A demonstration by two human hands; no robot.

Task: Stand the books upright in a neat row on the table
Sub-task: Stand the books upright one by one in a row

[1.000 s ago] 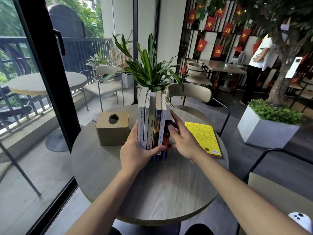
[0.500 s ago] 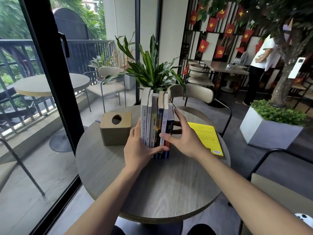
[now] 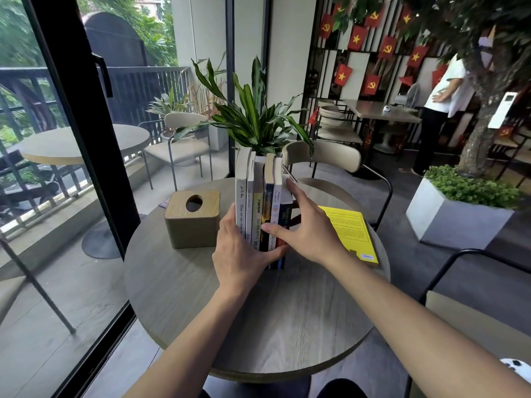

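Several books (image 3: 263,202) stand upright, spines toward me, in a tight row near the middle of the round wooden table (image 3: 253,317). My left hand (image 3: 240,254) presses against the row's left side, thumb across the lower spines. My right hand (image 3: 307,225) presses the row's right side, fingers along the dark blue outer book, thumb on the spines. A yellow book (image 3: 349,232) lies flat on the table to the right of the row, apart from both hands.
A wooden tissue box (image 3: 193,218) sits just left of the books. A potted plant (image 3: 253,116) and a beige chair (image 3: 324,156) stand behind the table. Glass door at left, concrete planter (image 3: 457,214) at right, a person standing far right.
The view has shifted slightly. Both hands stay clamped on the row; my right thumb has slid further left across the spines.
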